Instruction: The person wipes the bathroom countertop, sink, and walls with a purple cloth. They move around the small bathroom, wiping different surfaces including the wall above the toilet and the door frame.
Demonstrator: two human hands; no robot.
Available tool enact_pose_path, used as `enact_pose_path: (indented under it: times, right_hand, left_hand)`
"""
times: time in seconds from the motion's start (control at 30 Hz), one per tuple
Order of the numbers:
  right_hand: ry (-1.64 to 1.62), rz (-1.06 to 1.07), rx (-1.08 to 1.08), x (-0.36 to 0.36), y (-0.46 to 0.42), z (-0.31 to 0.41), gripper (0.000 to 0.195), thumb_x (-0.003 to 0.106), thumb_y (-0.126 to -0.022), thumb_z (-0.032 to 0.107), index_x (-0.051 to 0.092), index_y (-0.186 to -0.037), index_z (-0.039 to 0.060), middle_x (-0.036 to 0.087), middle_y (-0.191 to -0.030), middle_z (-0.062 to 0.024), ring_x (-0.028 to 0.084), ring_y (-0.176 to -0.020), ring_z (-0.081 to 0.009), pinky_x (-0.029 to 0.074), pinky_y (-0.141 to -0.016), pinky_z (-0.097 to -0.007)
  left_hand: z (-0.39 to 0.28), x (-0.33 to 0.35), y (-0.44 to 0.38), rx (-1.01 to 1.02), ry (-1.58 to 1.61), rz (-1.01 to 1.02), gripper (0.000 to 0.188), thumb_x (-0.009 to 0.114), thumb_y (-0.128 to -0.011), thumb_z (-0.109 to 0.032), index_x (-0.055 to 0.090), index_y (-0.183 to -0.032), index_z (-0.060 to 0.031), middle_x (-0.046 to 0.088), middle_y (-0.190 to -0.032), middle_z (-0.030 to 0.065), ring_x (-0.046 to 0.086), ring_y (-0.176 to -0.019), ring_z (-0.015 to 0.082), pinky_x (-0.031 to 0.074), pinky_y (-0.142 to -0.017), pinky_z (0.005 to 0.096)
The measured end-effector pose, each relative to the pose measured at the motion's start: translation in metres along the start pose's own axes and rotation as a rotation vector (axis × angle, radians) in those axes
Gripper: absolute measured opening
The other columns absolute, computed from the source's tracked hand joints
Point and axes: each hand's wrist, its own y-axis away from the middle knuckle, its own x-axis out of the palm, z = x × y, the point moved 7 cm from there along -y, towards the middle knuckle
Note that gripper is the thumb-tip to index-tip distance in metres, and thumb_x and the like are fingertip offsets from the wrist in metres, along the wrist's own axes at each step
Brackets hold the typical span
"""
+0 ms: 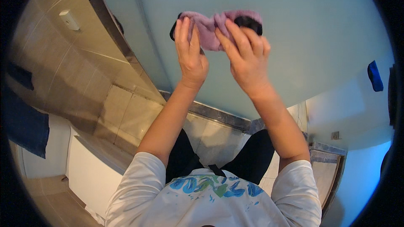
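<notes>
A purple, plush-looking cloth (210, 34) is bunched between my two hands in front of a frosted glass panel (315, 37). My left hand (191, 50) presses its fingers on the cloth's left part, palm turned inward. Gripping the gathered middle and right part is my right hand (247, 50), with its fingers curled. Black parts show at both ends of the cloth, the larger black patch (249, 23) above my right knuckles. Whether they belong to the cloth or to something behind it, I cannot tell. Motion blur softens the right end.
A metal-edged frame (126, 50) borders the glass on the left, beside a tiled wall with a white switch-like fitting (69, 20). A white cabinet-like block (91, 170) and a dark blue cloth (26, 126) are at lower left. A dark stone threshold (221, 118) crosses the tiled floor.
</notes>
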Motion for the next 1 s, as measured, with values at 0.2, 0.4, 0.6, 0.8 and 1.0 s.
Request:
enact_pose_path:
  times: [0.2,0.4,0.6,0.8,1.0]
  right_hand:
    - [-0.124,0.205,-0.004,0.013,0.131,0.013,0.038,0.069,-0.084,0.015,0.074,-0.121,0.0182,0.06,-0.14,0.0046,0.055,-0.117,-0.0171,0.041,-0.095,-0.0357]
    - [-0.163,0.237,0.1,-0.012,0.15,-0.007,0.041,0.067,-0.083,0.015,0.072,-0.124,0.0178,0.06,-0.139,0.0019,0.054,-0.118,-0.0199,0.043,-0.096,-0.038]
    - [0.025,-0.144,0.196,-0.065,0.069,-0.063,0.04,0.071,-0.079,0.011,0.076,-0.117,0.02,0.062,-0.134,0.001,0.056,-0.115,-0.0224,0.044,-0.092,-0.0376]
    - [-0.082,-0.016,0.219,-0.034,0.159,-0.044,0.034,0.072,-0.078,0.013,0.075,-0.112,0.0202,0.062,-0.133,0.002,0.056,-0.113,-0.0199,0.044,-0.09,-0.0362]
    - [-0.181,0.26,0.232,-0.034,0.23,-0.04,0.032,0.07,-0.08,0.013,0.073,-0.112,0.0187,0.062,-0.131,0.0002,0.057,-0.115,-0.0216,0.045,-0.093,-0.0388]
  left_hand:
    - [-0.01,0.027,0.138,0.0,0.029,0.234,0.063,0.051,-0.084,0.015,0.045,-0.146,0.002,0.04,-0.155,0.0262,0.038,-0.143,0.0536,0.033,-0.119,0.0592]
    - [-0.037,0.026,0.11,0.035,0.192,0.391,0.063,0.057,-0.078,0.015,0.058,-0.139,-0.0005,0.045,-0.154,0.0191,0.041,-0.144,0.0455,0.038,-0.117,0.0553]
    - [-0.083,0.032,-0.017,0.178,0.146,0.144,0.047,0.058,-0.082,0.01,0.068,-0.127,0.0009,0.053,-0.149,0.0201,0.046,-0.141,0.0445,0.038,-0.115,0.0574]
    - [-0.077,0.063,0.089,0.135,0.085,0.268,0.054,0.06,-0.083,0.007,0.063,-0.135,-0.006,0.049,-0.151,0.0179,0.044,-0.142,0.0431,0.036,-0.114,0.0608]
    - [-0.084,0.068,0.15,0.225,0.17,0.581,0.056,0.061,-0.084,0.006,0.061,-0.138,-0.0086,0.047,-0.153,0.0148,0.043,-0.143,0.0404,0.037,-0.113,0.06]
